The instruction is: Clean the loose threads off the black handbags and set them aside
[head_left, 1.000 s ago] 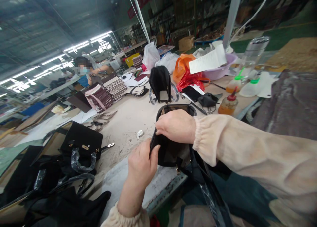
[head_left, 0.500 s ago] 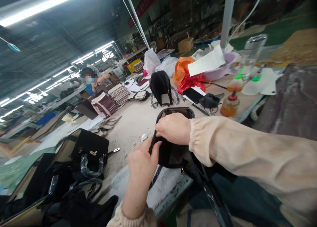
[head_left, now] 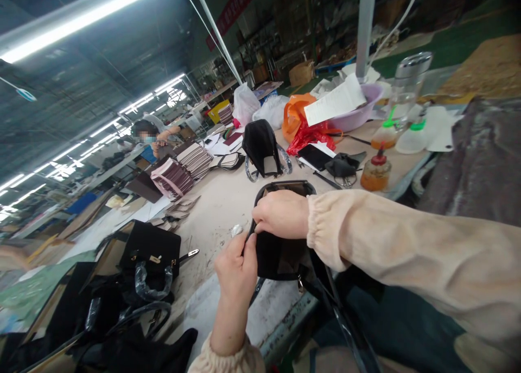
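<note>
A black handbag (head_left: 277, 259) stands with its mouth facing up at the table's near edge. My left hand (head_left: 236, 264) pinches the bag's left rim, thumb inside and fingers on the outer side. Just beyond it, my right hand (head_left: 280, 213) reaches across the opening and is closed on the same rim, its fingertips close to my left thumb. The bag's lining shows dark inside, and a strap with a metal clasp hangs at its near right side. Behind it another black handbag (head_left: 262, 145) with plastic-wrapped handles sits on the table.
More black handbags (head_left: 152, 251) are piled at the left. Stacks of brown pieces (head_left: 173, 175) lie farther back. On the right are a phone (head_left: 315, 157), a glue bottle (head_left: 376, 172), a purple basin (head_left: 368, 107) and an orange bag (head_left: 297, 112). A co-worker (head_left: 148, 137) is far left.
My left thumb has drawn in closer against the rim, and my two hands sit nearer together. The view has shifted slightly; the handbag stays at the table edge.
</note>
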Available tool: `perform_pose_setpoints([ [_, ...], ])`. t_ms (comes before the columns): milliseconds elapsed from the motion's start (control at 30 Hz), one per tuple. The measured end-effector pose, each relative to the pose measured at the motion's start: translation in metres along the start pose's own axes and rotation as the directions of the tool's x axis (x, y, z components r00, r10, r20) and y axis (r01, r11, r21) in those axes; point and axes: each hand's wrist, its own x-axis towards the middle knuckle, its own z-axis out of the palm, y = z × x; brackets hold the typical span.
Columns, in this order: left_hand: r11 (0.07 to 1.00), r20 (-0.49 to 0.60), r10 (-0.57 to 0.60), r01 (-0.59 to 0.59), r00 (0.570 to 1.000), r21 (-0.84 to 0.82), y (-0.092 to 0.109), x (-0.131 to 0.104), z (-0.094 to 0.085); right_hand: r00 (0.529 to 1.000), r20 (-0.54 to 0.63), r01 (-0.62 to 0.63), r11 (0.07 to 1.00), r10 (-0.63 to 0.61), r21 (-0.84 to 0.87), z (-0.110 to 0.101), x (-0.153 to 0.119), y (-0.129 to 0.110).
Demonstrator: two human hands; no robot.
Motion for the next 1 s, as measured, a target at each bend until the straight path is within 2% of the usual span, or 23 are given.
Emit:
perform_pose_setpoints([
  [167, 1.0, -0.011, -0.021, 0.021, 1.0, -0.002, -0.002, 0.001, -0.001, 0.995, 0.021, 0.095, 0.995, -0.096, 0.021, -0.006, 0.0, 0.017],
  [300, 1.0, -0.025, -0.014, 0.014, 1.0, -0.006, -0.002, 0.003, 0.0, 0.998, 0.01, 0.055, 0.998, -0.055, 0.007, -0.009, 0.0, 0.023],
  [467, 1.0, 0.011, -0.008, 0.008, 1.0, 0.007, -0.001, 0.004, 0.0, 1.0, -0.006, 0.012, 1.0, -0.012, 0.009, -0.008, 0.002, 0.022],
  [1000, 0.999, 0.016, 0.032, -0.033, 0.999, 0.025, 0.001, 0.005, 0.0, 0.996, -0.087, 0.001, 0.999, 0.002, 0.034, 0.001, 0.01, 0.027],
])
